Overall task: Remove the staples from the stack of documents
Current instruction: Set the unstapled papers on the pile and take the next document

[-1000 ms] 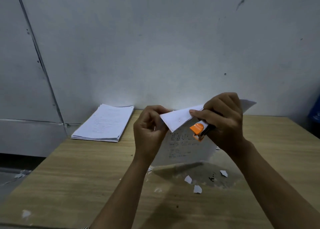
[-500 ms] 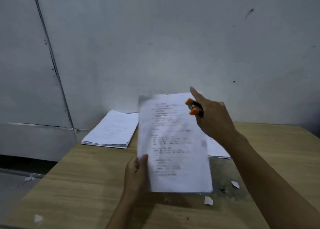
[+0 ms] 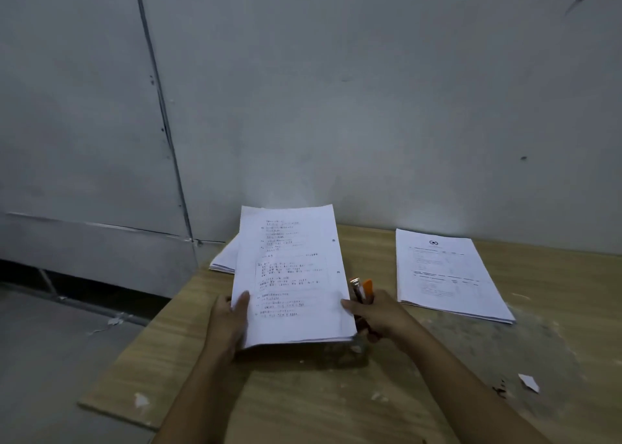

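Centrally, both hands hold a document (image 3: 289,275) above the table (image 3: 336,393), its long axis running toward the wall. Left hand (image 3: 229,319) pinches its left edge; right hand (image 3: 377,315) grips the right, apparently also clutching an orange staple remover (image 3: 363,290).

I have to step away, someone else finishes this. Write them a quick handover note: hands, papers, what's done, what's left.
Left hand grips the held sheaf at its lower left edge, above the table.
Right hand steadies the sheaf's lower right edge and holds the orange staple remover.
Left pile lies behind the sheaf; right pile lies flat on the table.
Scraps litter the table.
Whether the sheaf's staple is out cannot be seen. Left: check it, then put the sheaf on its pile and carry on.
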